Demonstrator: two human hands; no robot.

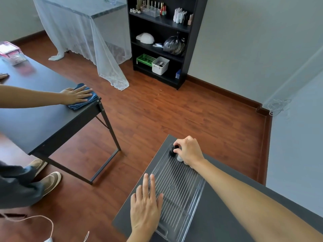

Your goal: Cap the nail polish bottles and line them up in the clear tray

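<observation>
A clear ribbed tray lies on a small dark table in front of me. At its far end stands a nail polish bottle with a black cap, and a bottle with a pale grey cap stands right beside it. My right hand reaches over the tray's far end and its fingertips pinch the black cap. My left hand lies flat, fingers straight, on the tray's near left edge and the table.
To the left, another person's hand presses a blue cloth on a second dark table; their shoes stand below. A black shelf with polish bottles and baskets stands at the back wall. Wooden floor lies between.
</observation>
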